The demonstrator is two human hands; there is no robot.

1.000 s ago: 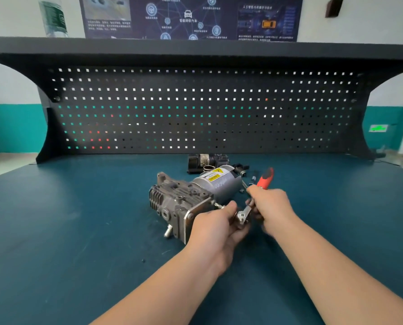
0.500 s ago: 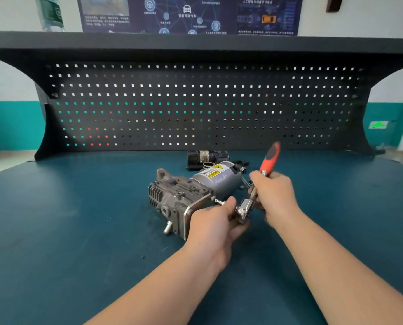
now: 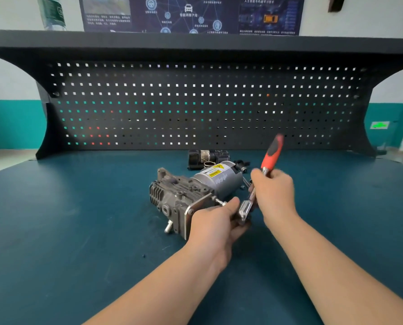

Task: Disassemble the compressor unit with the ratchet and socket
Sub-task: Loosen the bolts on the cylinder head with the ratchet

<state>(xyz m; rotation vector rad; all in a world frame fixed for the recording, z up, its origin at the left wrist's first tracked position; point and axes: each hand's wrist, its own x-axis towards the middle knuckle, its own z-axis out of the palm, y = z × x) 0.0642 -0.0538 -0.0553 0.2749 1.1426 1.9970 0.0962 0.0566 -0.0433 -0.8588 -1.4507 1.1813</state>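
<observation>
The grey compressor unit (image 3: 191, 193) lies on its side on the blue-green bench top (image 3: 78, 219), its silver motor can with a yellow warning label pointing away from me. My left hand (image 3: 215, 225) grips the near end of the unit beside the metal mounting plate, with fingers curled around the ratchet head (image 3: 244, 209). My right hand (image 3: 274, 195) grips the ratchet's shaft below its red and black handle (image 3: 272, 150), which points up and slightly right. The socket is hidden by my left hand.
A black component (image 3: 207, 157) and small loose parts (image 3: 241, 165) lie behind the compressor near the black pegboard (image 3: 195, 102). A bolt stud (image 3: 219, 201) sticks out of the mounting plate. A bottle (image 3: 51, 12) stands on the shelf at top left.
My right hand has swung the ratchet handle upward, from lying low and pointing away to standing nearly upright. My left hand has stayed at the ratchet head.
</observation>
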